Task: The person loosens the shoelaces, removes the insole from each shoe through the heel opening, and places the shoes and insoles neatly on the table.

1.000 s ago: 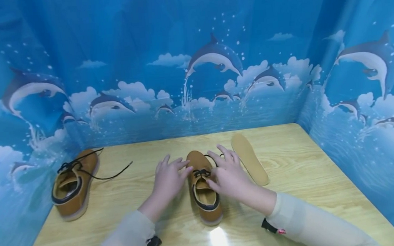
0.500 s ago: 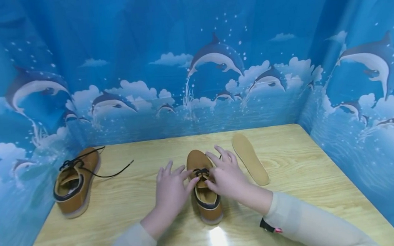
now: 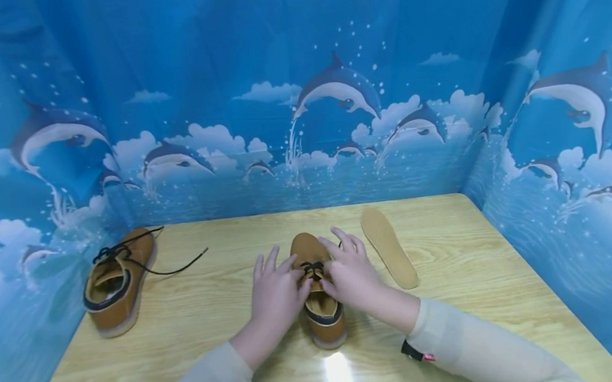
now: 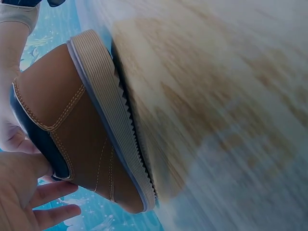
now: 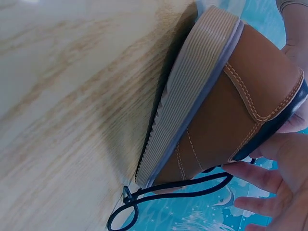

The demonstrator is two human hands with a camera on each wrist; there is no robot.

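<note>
A brown lace-up shoe [image 3: 314, 245] stands on the table with its toe pointing away and its dark collar nearest me. My left hand [image 3: 274, 286] grips the left edge of its opening, thumb at the inner rim and index finger along the outside. On the opposite edge my right hand [image 3: 351, 271] has the same kind of grip, the other fingers spread. Between the two hands run the black laces [image 3: 312, 268]. One loose lace loop [image 5: 192, 190] hangs past the shoe's side in the right wrist view. The ridged sole [image 4: 108, 101] shows in the left wrist view.
To the right of the right hand lies a tan insole [image 3: 388, 247]. A second brown shoe [image 3: 117, 296] stands at the far left, a long black lace [image 3: 174, 272] trailing from it. Dolphin-print curtains [image 3: 298, 95] border the wooden table [image 3: 481, 297].
My left hand has moved right onto the shoe's opening, thumb and index closing in on its edge. My right hand has shifted slightly left along the other edge. The shoe stays in place.
</note>
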